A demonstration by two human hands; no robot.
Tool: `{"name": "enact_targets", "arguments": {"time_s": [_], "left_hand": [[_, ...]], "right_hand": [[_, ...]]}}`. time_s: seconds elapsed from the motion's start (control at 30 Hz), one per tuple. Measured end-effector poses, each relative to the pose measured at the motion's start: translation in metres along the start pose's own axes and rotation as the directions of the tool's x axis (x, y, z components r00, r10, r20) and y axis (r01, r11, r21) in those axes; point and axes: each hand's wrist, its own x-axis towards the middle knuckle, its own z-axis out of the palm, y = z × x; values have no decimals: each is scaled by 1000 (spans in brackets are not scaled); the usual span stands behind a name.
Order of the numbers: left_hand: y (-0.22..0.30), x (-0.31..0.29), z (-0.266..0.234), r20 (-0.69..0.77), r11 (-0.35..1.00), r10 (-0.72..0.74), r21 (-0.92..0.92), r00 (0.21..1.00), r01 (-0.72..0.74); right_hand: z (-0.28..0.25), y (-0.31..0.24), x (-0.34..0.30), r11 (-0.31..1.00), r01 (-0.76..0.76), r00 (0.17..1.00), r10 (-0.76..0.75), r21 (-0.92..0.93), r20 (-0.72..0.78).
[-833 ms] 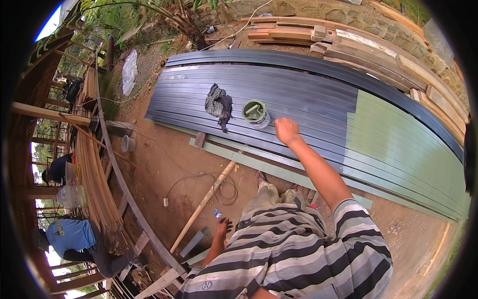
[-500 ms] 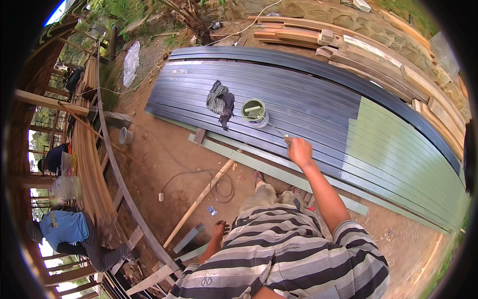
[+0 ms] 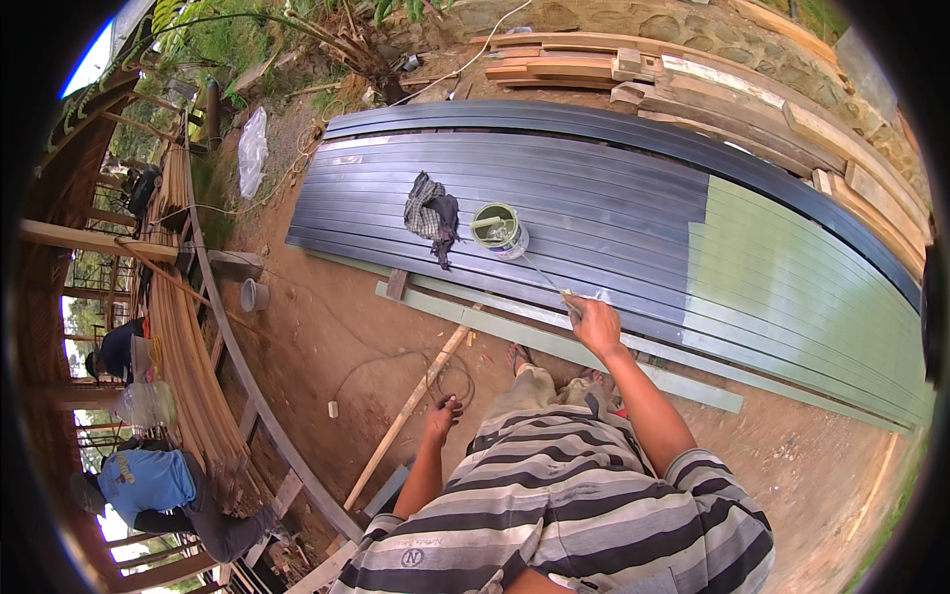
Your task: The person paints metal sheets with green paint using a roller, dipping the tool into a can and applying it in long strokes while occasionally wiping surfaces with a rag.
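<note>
My right hand [image 3: 594, 325] is closed around the handle of a paint roller [image 3: 488, 224]. Its thin metal rod runs from my fist over the rim of a paint bucket [image 3: 512, 241], and the pale roller head lies inside at the top. The bucket stands on a row of long boards [image 3: 594, 188], dark blue-grey over most of their length and pale green at the right end. Left of the bucket lies a crumpled checked and dark rag [image 3: 432, 218]. My left hand [image 3: 442, 418] hangs beside my body, fingers loosely bent, holding nothing.
Stacked timber [image 3: 732, 104] lies beyond the boards, against a stone wall. A green plank [image 3: 554, 342] runs along the near side. On the dirt are a wooden strip [image 3: 411, 401], a cable [image 3: 351, 371] and a grey bucket [image 3: 254, 295]. A person in blue [image 3: 148, 485] bends at left.
My left hand has swung forward and up, away from the ground beside me. My right hand keeps its grip on the roller, whose head stays at the bucket. The view has shifted slightly.
</note>
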Motion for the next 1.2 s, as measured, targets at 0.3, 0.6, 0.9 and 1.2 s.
{"name": "enact_targets", "arguments": {"time_s": [0.3,0.6,0.9,1.2], "left_hand": [[-56,-13,-20,-6,982,-180,64,984,180],[-50,-8,-15,19,993,-116,36,993,115],[-40,0,-9,88,990,-113,100,990,104],[-24,16,6,112,981,-108,174,988,88]], "right_hand": [[-3,-2,-9,997,-7,1000,8,72,-10],[-5,23,-30,972,-147,988,153,186,-16],[-31,107,-148,943,-321,924,331,84,-190],[-38,155,-230,754,-653,755,642,-67,-131]]}}
